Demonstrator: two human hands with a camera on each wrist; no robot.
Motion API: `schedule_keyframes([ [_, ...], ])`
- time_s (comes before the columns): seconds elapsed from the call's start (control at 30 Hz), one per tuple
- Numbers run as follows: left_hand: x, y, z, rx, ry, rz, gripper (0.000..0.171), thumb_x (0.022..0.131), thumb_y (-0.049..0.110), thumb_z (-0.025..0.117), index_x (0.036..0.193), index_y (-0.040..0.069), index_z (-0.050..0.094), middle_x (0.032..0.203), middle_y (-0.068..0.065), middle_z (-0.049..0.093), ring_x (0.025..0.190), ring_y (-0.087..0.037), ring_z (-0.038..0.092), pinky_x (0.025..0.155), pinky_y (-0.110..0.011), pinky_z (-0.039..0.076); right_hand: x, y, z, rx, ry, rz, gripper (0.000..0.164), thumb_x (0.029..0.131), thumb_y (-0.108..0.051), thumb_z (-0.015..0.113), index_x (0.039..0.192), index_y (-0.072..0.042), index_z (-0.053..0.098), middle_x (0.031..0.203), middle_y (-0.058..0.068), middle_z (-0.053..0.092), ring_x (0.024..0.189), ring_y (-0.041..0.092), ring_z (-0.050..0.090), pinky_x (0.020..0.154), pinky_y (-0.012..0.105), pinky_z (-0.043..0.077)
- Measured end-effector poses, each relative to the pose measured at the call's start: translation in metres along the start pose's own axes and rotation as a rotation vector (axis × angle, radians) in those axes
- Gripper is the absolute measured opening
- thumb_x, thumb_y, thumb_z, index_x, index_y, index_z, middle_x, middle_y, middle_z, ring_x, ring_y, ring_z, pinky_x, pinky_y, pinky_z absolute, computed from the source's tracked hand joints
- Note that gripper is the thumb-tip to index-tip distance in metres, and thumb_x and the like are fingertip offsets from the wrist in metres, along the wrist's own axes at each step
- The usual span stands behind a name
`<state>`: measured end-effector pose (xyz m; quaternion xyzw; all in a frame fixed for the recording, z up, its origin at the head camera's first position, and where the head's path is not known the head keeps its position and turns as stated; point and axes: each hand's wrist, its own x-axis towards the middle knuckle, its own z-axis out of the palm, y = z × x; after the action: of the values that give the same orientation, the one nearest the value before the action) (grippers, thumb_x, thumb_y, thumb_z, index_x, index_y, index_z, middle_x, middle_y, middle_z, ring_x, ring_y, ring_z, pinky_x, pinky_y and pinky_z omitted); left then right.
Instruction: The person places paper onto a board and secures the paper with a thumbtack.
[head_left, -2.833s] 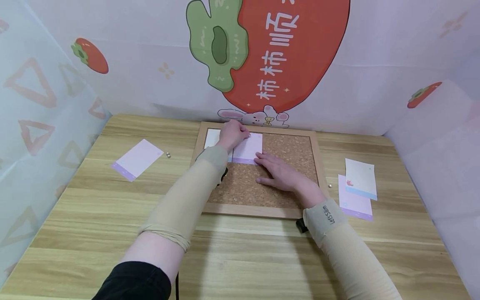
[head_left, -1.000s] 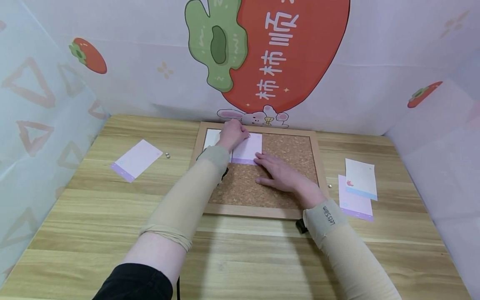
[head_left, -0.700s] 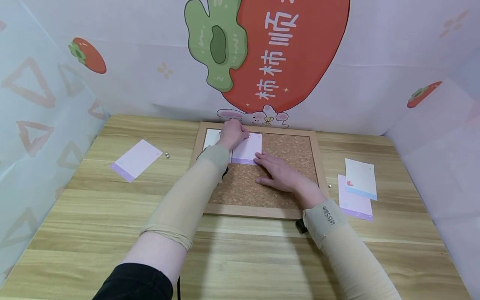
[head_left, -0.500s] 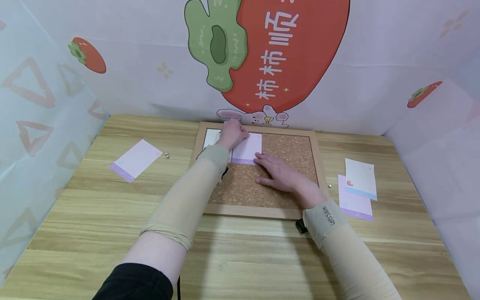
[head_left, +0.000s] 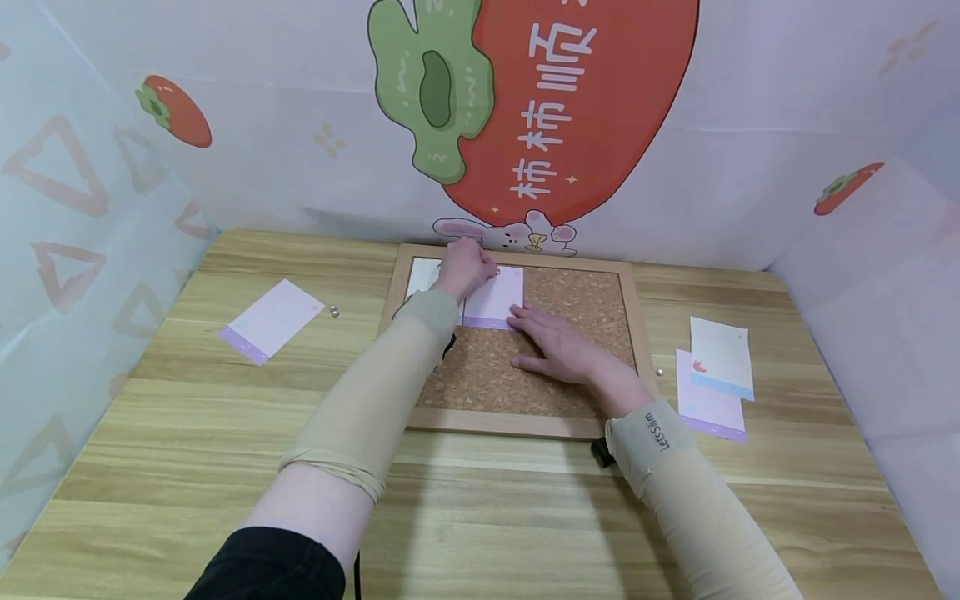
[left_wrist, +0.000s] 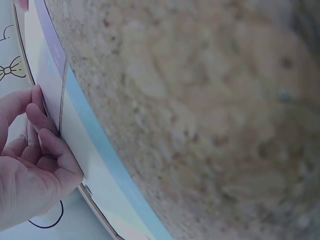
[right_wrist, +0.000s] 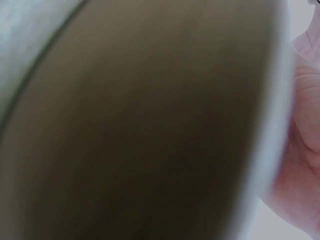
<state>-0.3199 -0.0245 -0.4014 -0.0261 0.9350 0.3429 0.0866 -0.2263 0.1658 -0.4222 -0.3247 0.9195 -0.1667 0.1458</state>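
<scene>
In the head view my left hand (head_left: 465,268) is over the top of a framed cork board (head_left: 577,392). Its thumb and finger pinch a small silvery pushpin (head_left: 497,271), mostly hidden, at the upper edge of a purple-edged paper card (head_left: 491,298). In the left wrist view the other fingers are curled beside a blue-edged card (left_wrist: 95,127), which lies left of the purple one. My right hand (head_left: 558,343) rests on the cork with fingers spread, fingertips touching the purple card's lower right corner. The right wrist view is mostly a blurred brown surface with part of the palm.
Another purple-edged card (head_left: 273,321) lies on the wooden table (head_left: 495,517) at the left, beside small silvery pins (head_left: 335,311). Right of the board lie a blue-edged card (head_left: 722,354) overlapping a purple-edged card (head_left: 708,417), and a pin (head_left: 660,372). A printed cloth backdrop (head_left: 300,183) rises behind.
Almost nothing has moved; both hands keep their places on the board, and the head view has shifted only very slightly.
</scene>
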Motion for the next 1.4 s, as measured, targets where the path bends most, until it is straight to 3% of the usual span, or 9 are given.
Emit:
schedule_keyframes([
  [0.47,0.002,0.000,0.002,0.018,0.017,0.033,0.016,0.094,0.019,0.068,0.097,0.005,0.075,0.104,-0.009,0.074,0.096,-0.023,0.064,0.091,-0.037,0.055,0.001,0.001,0.001,0.011,-0.013,0.022,0.068,0.099,-0.038,0.061,0.154,-0.007,0.036,0.166,0.010,0.026,0.156,0.029,0.018,0.127,0.049,0.018],
  [0.77,0.002,-0.001,0.002,-0.005,0.020,0.033,0.015,0.093,0.019,0.069,0.094,0.005,0.075,0.098,-0.009,0.074,0.090,-0.022,0.062,0.084,-0.034,0.055,0.001,0.001,0.001,0.004,-0.005,0.018,0.068,0.099,-0.038,0.062,0.153,-0.006,0.037,0.165,0.010,0.028,0.156,0.029,0.019,0.127,0.049,0.018],
  [0.87,0.002,-0.003,0.002,-0.004,0.022,0.041,0.015,0.093,0.019,0.069,0.088,0.006,0.074,0.089,-0.006,0.072,0.085,-0.020,0.060,0.075,-0.030,0.050,0.000,0.001,0.001,0.002,-0.001,0.008,0.067,0.099,-0.038,0.062,0.153,-0.006,0.038,0.165,0.011,0.028,0.156,0.030,0.019,0.126,0.050,0.018],
  [1.07,0.006,-0.012,-0.002,-0.024,0.022,0.035,0.028,0.095,0.018,0.063,0.068,0.009,0.062,0.066,0.000,0.052,0.073,-0.018,0.050,0.064,-0.027,0.036,0.000,0.002,0.001,-0.001,-0.003,0.011,0.068,0.099,-0.038,0.062,0.153,-0.006,0.038,0.165,0.011,0.028,0.156,0.030,0.019,0.126,0.050,0.019],
  [1.4,0.001,-0.015,-0.007,-0.084,-0.008,0.023,0.021,0.095,0.019,0.065,0.084,0.004,0.071,0.075,-0.003,0.059,0.080,-0.021,0.053,0.070,-0.029,0.039,0.001,-0.002,-0.002,0.007,-0.024,0.035,0.068,0.098,-0.039,0.062,0.153,-0.007,0.038,0.166,0.011,0.027,0.156,0.030,0.019,0.126,0.049,0.019],
])
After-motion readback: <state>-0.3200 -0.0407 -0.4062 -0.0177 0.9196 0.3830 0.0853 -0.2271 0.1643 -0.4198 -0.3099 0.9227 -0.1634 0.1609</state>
